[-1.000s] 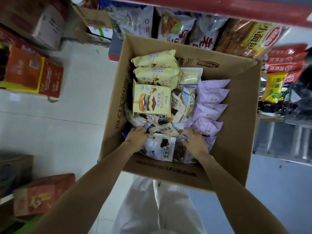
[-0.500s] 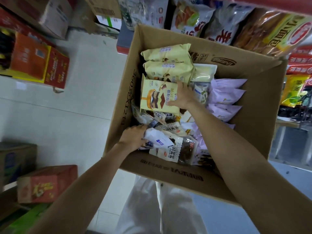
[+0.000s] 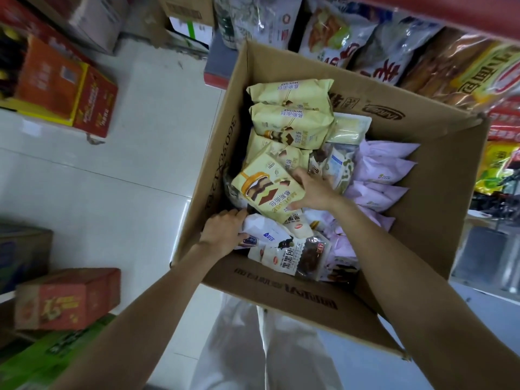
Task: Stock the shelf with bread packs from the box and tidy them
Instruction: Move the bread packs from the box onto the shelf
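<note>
- Right hand (image 3: 313, 190) grips a yellow pack (image 3: 270, 190) printed "MOUSSE".
- Left hand (image 3: 223, 232) holds a white pack (image 3: 267, 235) inside the cardboard box (image 3: 439, 192).

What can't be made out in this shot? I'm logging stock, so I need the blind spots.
Head view only:
- Cardboard box bottom: buried under packs.
- Packs beneath the yellow mousse pack: covered by it and the right hand.
- Shelf: cut off by the top edge.
- Left hand fingertips: tucked under packs.
</note>
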